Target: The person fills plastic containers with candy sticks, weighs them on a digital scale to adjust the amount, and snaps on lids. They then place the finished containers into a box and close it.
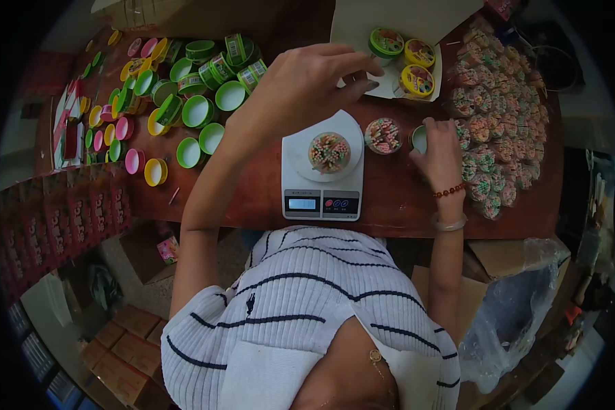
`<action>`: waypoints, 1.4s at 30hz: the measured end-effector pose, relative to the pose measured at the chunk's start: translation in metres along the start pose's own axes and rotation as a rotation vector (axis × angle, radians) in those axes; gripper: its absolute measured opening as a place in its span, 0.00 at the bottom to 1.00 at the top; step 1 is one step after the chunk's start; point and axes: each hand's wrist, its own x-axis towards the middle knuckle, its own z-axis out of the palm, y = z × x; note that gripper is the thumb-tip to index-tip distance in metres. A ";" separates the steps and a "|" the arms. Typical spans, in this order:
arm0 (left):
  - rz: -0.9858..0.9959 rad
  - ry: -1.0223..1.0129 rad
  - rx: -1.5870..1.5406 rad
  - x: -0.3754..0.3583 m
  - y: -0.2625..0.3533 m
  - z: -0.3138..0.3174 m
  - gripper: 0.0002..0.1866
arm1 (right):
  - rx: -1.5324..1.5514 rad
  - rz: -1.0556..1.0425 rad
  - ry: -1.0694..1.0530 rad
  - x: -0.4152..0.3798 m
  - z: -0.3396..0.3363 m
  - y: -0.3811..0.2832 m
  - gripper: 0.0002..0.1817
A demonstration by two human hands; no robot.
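My left hand [314, 78] is raised over the back of a white digital scale [321, 195], its fingers apart and nothing visible between them. On the scale's round plate stands a clear cup [329, 153] packed with thin coloured sticks. To its right is a second cup [383, 135] of similar pink and white sticks. My right hand [439, 154] closes on the side of a small round cup [419, 139] with a pale inside; my fingers hide part of it. Beyond my left fingertips, a white carton [384, 83] holds lidded tubs [417, 80], green and yellow.
Many green, yellow and pink cups [198, 111] spread over the left of the brown table [246, 188]. Bundles of coloured sticks [502, 116] crowd the right side. Red printed packaging [61, 225] hangs at the left edge. A plastic-lined box [512, 301] is at lower right.
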 end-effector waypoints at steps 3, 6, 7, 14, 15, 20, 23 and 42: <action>-0.040 -0.003 -0.049 -0.021 0.011 -0.011 0.13 | 0.224 0.099 0.162 -0.018 -0.037 -0.020 0.30; -0.125 -0.028 -0.402 -0.046 0.027 -0.015 0.30 | 0.747 -0.071 0.353 -0.037 -0.075 -0.057 0.32; -0.125 0.039 -0.631 -0.055 0.034 -0.005 0.35 | 0.891 -0.272 0.334 -0.035 -0.077 -0.071 0.33; -0.574 0.250 -0.145 -0.175 0.031 -0.017 0.36 | 0.841 -0.416 0.277 -0.035 -0.011 -0.129 0.55; -0.576 0.206 0.120 -0.194 0.025 -0.012 0.37 | 0.697 -0.351 0.236 -0.037 0.003 -0.127 0.59; -0.754 0.073 0.126 -0.257 0.018 0.021 0.42 | 0.994 -0.190 0.200 -0.041 0.034 -0.126 0.46; -0.758 0.116 0.136 -0.248 0.016 0.020 0.43 | 1.039 -0.242 0.275 -0.042 0.016 -0.128 0.41; -0.416 0.148 -0.506 -0.116 0.030 0.023 0.23 | 1.352 -0.247 0.085 -0.037 0.009 -0.115 0.41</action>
